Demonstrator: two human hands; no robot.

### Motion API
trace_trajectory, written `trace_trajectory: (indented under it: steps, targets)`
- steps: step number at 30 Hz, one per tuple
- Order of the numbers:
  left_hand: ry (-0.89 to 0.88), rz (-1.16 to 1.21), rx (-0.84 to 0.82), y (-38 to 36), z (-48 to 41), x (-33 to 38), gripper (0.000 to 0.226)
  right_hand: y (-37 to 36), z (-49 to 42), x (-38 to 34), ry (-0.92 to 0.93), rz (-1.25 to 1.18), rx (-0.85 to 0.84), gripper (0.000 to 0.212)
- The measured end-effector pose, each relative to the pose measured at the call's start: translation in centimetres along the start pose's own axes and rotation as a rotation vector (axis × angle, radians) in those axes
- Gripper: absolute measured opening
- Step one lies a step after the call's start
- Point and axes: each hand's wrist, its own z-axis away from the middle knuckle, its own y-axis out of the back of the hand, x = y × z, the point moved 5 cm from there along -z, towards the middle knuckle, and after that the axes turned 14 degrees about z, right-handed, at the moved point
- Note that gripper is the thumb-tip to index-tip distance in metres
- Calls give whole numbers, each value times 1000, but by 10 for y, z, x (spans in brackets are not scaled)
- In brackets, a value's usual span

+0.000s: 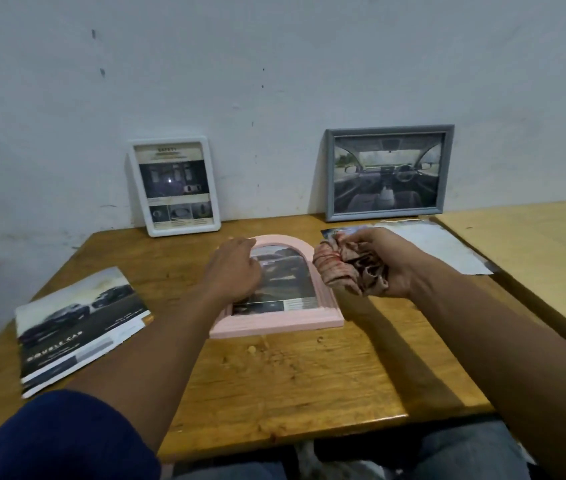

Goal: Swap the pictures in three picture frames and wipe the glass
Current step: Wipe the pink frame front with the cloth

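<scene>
The right hand (383, 263) is clenched around a crumpled cloth (347, 268), just right of the pink arched frame (276, 322) lying on the table (309, 382); the left hand (234, 268) rests loose-fingered on its left edge.

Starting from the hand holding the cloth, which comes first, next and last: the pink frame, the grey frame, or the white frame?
From the right hand with the cloth:
1. Pink frame, flat on the table just to its left.
2. Grey frame, leaning on the wall behind it.
3. White frame, at the wall far left.
</scene>
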Motion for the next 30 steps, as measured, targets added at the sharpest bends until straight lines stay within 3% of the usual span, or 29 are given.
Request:
trace_trajectory:
  steps: [2,4,7,10,12,15,18,23,26,30]
  targets:
    - [56,19,11,14,3,-24,49,-23,-16,-12,20,111,-71,27]
    - [68,-30,-3,19,3,-39,46,-40,-35,-34,161,381,17,20]
    - [59,-23,12,19,0,-53,45,-77,-66,-69,545,935,183,23]
    - [29,-5,50,14,0,-60,47,-114,-100,-56,697,1432,187,37]
    - [-8,-30,52,9,-2,-62,50,-127,-113,-32,786,1531,104,51]
    - [-7,-66,57,8,-4,-64,51,-129,-114,-17,934,1518,94,54]
    - [-9,-101,64,7,-4,-64,50,-122,-119,-23,838,1652,109,56]
    - [8,-126,79,6,-1,-64,50,-102,-112,-28,664,1905,307,52]
    - [28,-151,82,5,4,-59,51,-108,-95,-15,600,1933,422,43]
    - [33,-163,96,5,7,-55,51,-131,-82,5,371,1797,551,48]
